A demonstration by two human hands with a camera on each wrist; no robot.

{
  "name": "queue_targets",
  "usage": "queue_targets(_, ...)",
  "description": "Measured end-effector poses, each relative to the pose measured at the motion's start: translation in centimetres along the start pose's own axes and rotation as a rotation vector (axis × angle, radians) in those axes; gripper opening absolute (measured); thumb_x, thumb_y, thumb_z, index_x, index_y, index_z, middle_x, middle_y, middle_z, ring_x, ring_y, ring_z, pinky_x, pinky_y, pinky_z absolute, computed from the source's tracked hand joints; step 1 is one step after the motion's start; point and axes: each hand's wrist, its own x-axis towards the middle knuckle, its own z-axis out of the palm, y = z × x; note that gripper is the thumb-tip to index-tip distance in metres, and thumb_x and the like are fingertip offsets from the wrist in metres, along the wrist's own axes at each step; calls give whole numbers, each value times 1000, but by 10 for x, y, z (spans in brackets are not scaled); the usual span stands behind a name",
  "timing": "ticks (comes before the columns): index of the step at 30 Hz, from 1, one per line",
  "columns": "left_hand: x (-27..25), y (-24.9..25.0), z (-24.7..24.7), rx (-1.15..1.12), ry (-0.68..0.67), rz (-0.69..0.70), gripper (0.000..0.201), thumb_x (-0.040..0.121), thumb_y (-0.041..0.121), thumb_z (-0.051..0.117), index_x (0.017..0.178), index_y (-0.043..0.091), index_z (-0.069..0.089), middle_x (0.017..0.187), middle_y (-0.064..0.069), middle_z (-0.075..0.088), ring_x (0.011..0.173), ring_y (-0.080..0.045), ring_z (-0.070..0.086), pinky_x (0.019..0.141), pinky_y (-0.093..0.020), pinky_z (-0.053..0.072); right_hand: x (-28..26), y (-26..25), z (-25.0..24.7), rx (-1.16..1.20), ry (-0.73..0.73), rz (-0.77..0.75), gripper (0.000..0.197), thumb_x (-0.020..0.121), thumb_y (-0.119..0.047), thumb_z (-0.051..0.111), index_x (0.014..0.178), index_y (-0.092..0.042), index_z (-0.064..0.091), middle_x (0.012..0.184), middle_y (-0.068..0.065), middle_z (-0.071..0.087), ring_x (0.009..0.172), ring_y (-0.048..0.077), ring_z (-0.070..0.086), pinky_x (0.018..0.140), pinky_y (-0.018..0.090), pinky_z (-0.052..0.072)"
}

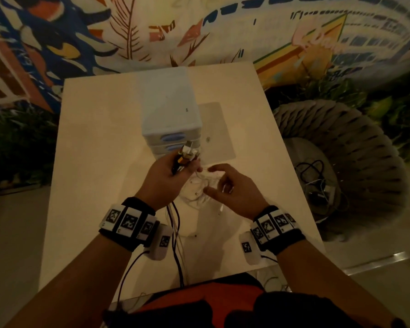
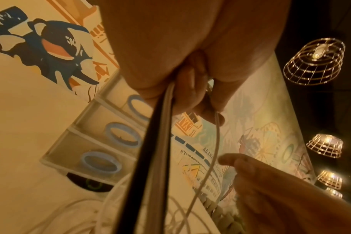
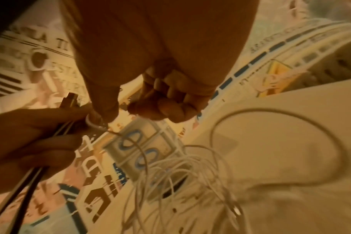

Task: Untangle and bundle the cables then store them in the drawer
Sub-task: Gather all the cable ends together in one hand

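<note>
My left hand [image 1: 175,169] is raised over the white table [image 1: 100,138] and grips a bunch of cable plug ends [image 1: 187,152]. A black cable [image 2: 142,158] and a grey cable [image 2: 160,158] hang from its fist towards me. A thin white cable [image 2: 216,139] runs down from that hand to a white cable tangle [image 1: 197,192] on the table. My right hand [image 1: 211,179] hovers over the tangle, thumb and forefinger apart beside the thin cable, other fingers loosely curled, nothing seen between them. The small drawer unit [image 1: 168,107] with blue handles stands behind, its drawers closed.
A clear flat sheet [image 1: 216,129] lies right of the drawer unit. A woven grey chair [image 1: 341,143] stands right of the table with more dark cables [image 1: 315,176] on its seat. A painted wall runs behind the table.
</note>
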Motion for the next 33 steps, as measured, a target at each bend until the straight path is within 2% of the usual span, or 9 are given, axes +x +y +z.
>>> queue_targets(4, -3, 19, -10, -205, 105, 23, 12, 98, 14, 62, 108, 13, 68, 93, 3, 77, 95, -5, 71, 89, -21, 53, 23, -5, 12, -258, -123, -40, 23, 98, -47, 57, 105, -29, 69, 90, -10, 64, 75, 9, 57, 72, 26, 45)
queue_targets(9, -10, 19, -28, -308, 238, 84, 16, 102, 4, 51, 109, -9, 58, 79, -7, 61, 54, 6, 56, 59, -6, 44, 34, 2, 10, -315, -104, -2, 28, 98, -47, 57, 101, -24, 73, 92, -4, 61, 80, 14, 58, 77, 31, 48)
queue_targets(14, -14, 14, -44, -302, 261, 9, 15, 104, 12, 50, 97, 23, 57, 68, 1, 48, 59, 6, 53, 60, -10, 43, 41, -12, 2, -148, 126, -150, 13, 95, -39, 67, 97, -30, 77, 91, -12, 65, 80, 4, 61, 70, 9, 39)
queue_targets(16, -16, 18, -45, -253, 251, 24, 12, 100, 14, 59, 102, 25, 58, 67, 7, 55, 63, 4, 55, 64, -9, 44, 43, -27, -1, -48, 165, -156, 13, 95, -39, 68, 97, -29, 77, 90, -12, 72, 81, 3, 64, 71, 9, 40)
queue_targets(19, -18, 24, -44, -215, 222, 25, 34, 88, 12, 74, 117, 7, 57, 80, 1, 56, 66, -16, 49, 64, -5, 41, 43, -50, 0, 17, 108, -186, 4, 94, -36, 70, 96, -35, 74, 85, -16, 72, 76, 0, 63, 71, 16, 47)
queue_targets(23, -14, 16, -43, -102, 112, -33, 48, 83, 31, 79, 127, 18, 62, 62, 22, 57, 59, 2, 51, 64, -10, 44, 43, -66, 4, -44, -7, -285, 16, 94, -39, 68, 103, -29, 76, 93, -14, 73, 77, 6, 64, 71, 24, 51)
queue_targets(27, -10, 7, -44, 93, -24, -59, 25, 91, 41, 70, 116, 36, 70, 103, 19, 73, 100, 7, 65, 89, -25, 53, 39, -70, 4, -98, -92, -336, 11, 91, -34, 72, 100, -39, 70, 87, -19, 66, 78, 6, 61, 70, 14, 42)
queue_targets(30, -12, 8, -44, 54, -66, -70, 16, 89, 40, 73, 104, 42, 68, 97, 18, 74, 93, 4, 68, 82, -21, 52, 36, -61, 5, -159, -127, -351, 19, 87, -30, 78, 100, -38, 67, 89, -20, 64, 79, 3, 60, 69, 9, 40)
queue_targets(33, -14, 9, -42, 134, -57, -25, 35, 80, 45, 80, 109, 45, 61, 67, 15, 66, 59, -6, 57, 59, -15, 46, 35, -55, 11, -208, -169, -373, 19, 88, -24, 75, 107, -25, 70, 99, -12, 67, 79, 3, 56, 70, 8, 38)
